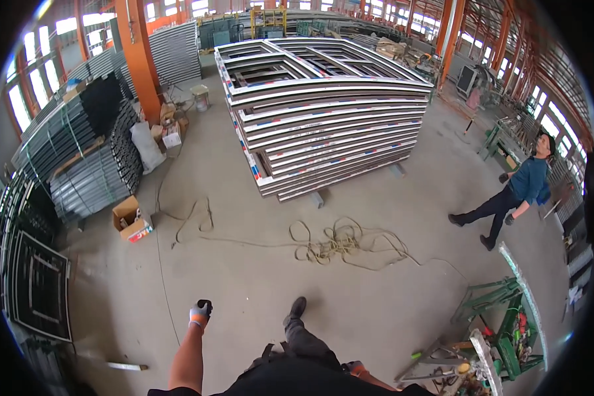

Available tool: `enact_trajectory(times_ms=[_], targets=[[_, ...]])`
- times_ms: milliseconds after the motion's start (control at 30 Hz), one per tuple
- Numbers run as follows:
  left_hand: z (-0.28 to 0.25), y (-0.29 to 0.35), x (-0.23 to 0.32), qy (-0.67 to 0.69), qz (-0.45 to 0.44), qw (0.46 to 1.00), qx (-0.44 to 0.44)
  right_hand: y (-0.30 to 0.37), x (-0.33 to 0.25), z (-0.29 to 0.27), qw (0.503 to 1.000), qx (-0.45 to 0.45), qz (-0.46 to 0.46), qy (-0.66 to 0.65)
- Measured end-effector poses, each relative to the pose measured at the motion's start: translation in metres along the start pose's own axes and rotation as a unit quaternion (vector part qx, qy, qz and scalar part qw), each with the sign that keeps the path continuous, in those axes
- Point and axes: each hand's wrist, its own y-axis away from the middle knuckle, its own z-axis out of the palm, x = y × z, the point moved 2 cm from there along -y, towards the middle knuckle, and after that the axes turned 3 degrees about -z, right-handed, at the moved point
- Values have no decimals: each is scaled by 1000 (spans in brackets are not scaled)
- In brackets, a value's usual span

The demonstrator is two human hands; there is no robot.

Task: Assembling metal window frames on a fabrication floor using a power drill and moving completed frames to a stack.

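Note:
My left hand (201, 311), in a grey glove with black fingers and an orange cuff, hangs over the concrete floor. Its fingers are curled in, and nothing sticks out of them. Close to my hip is my right hand (354, 367), also gloved; my body covers part of it and its fingers cannot be made out. Neither hand touches anything I can see. One dark shoe (299, 307) is stepping forward. Ahead lies a tangled yellowish hose or rope (340, 244), and beyond it rises a tall stack of white-and-brown frames (330, 122) on supports.
A co-worker (525, 185) stands at the right. Lower right, a green metal stand (508, 350) carries tools and clutter. On the left are an open cardboard box (132, 219), bundled grey profiles (92, 178) and dark frames (43, 284). An orange column (138, 59) stands behind.

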Motion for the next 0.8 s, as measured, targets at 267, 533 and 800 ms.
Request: enact_trajectory(times_ms=[267, 533, 800], targets=[[82, -130, 49, -218, 45, 973, -67, -204, -105, -70, 952, 77, 147, -258], [152, -212, 274, -340, 159, 925, -64, -299, -280, -163, 893, 234, -37, -383], [173, -400, 583, -345, 486, 795, 113, -256, -245, -68, 878, 238, 133, -393]])
